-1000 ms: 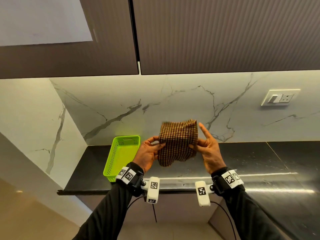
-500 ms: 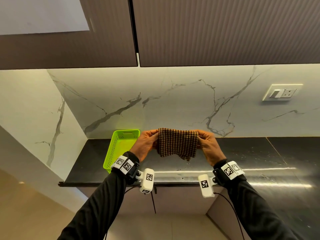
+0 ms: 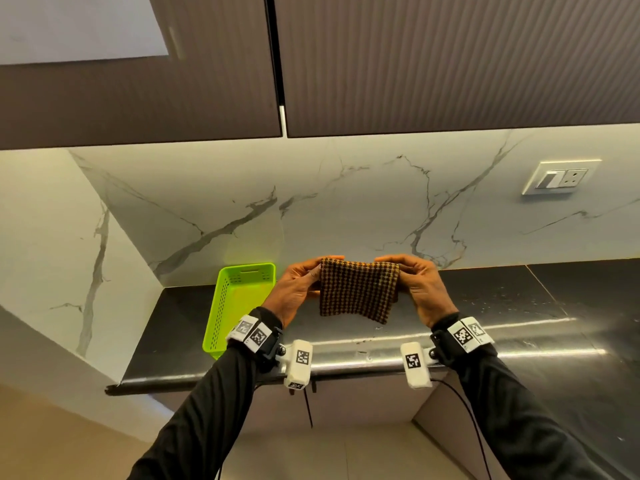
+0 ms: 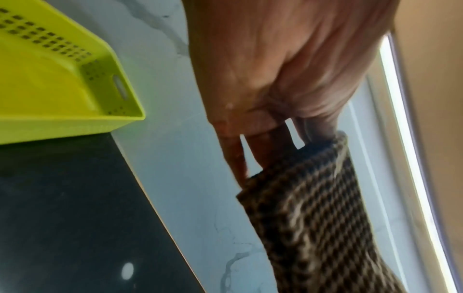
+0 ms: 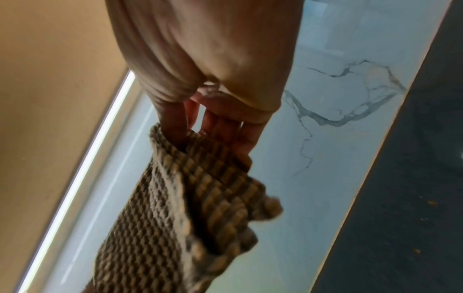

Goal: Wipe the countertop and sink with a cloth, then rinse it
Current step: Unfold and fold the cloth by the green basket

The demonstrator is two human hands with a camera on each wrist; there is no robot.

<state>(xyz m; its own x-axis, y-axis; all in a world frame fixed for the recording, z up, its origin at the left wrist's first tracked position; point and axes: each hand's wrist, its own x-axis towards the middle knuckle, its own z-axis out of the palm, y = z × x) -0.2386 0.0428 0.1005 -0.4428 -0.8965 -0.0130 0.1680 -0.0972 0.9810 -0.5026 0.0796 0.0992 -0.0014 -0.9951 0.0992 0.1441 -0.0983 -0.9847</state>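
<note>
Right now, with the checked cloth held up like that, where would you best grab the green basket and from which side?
Probably by the handle slot in the green basket's far end wall, reaching from above. It stands upright, open-topped, on the countertop, left of the left hand.

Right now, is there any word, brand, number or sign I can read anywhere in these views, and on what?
No readable words, brands or numbers in any view.
Wristbands and wrist camera housings: square black-and-white code markers only, no letters.
Wall switch plate: no legible marking.
Checked cloth, green basket: no label visible.
</note>
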